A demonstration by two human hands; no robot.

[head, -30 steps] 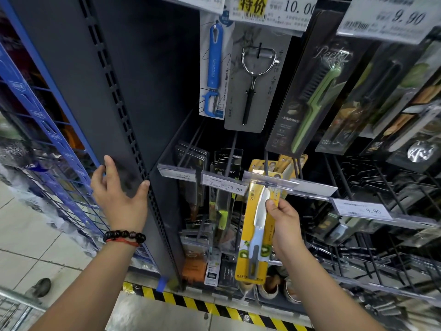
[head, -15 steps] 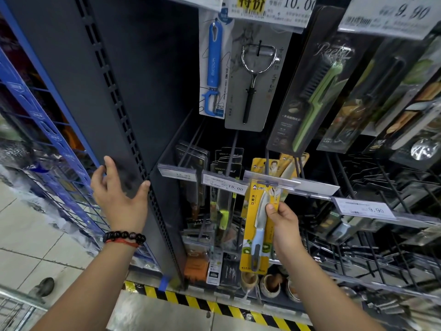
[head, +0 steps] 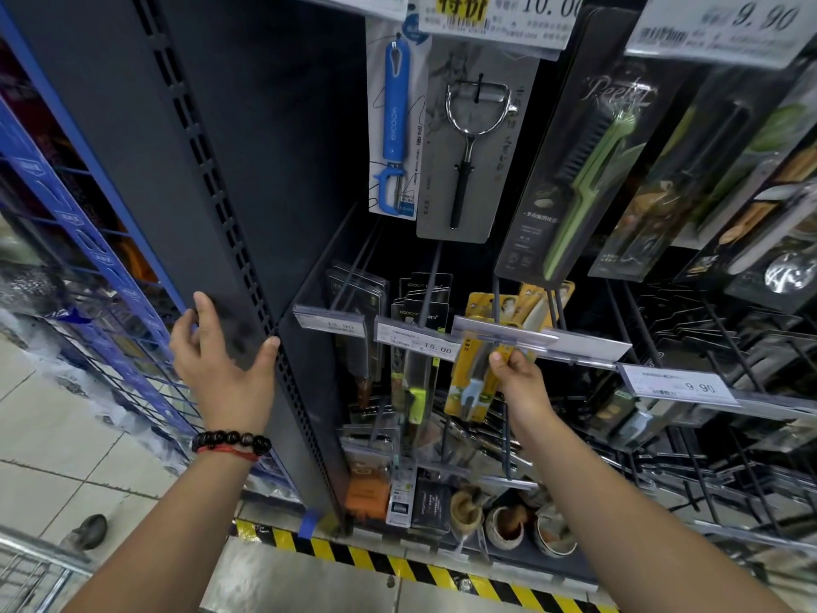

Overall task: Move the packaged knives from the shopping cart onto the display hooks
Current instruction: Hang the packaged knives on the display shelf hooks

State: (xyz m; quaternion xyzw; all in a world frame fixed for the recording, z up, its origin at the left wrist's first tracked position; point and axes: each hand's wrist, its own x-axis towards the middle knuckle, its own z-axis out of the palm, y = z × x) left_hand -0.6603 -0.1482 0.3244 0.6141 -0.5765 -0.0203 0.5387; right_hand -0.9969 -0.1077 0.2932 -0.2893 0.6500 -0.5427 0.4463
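My right hand (head: 519,382) pinches a yellow-carded knife package (head: 471,382) by its right edge, just under the clear price strip (head: 504,331) of a display hook (head: 497,298). The card's top is hidden behind that strip. More yellow knife packages (head: 486,303) hang further back on the same hook. My left hand (head: 221,356) rests on the dark shelf upright (head: 208,241), fingers spread, thumb on its slotted edge. A corner of the wire shopping cart (head: 31,572) shows at the bottom left.
Dark-packaged knives (head: 415,347) hang on hooks to the left. Peelers (head: 473,139) hang on the row above under price tags. Bare hooks (head: 729,338) jut out on the right. A blue wire rack (head: 88,267) stands at left. Yellow-black tape (head: 398,564) marks the shelf base.
My right hand has pushed the yellow knife package up and back along the hook, so it now sits further behind the price strip. My left hand has stayed on the upright.
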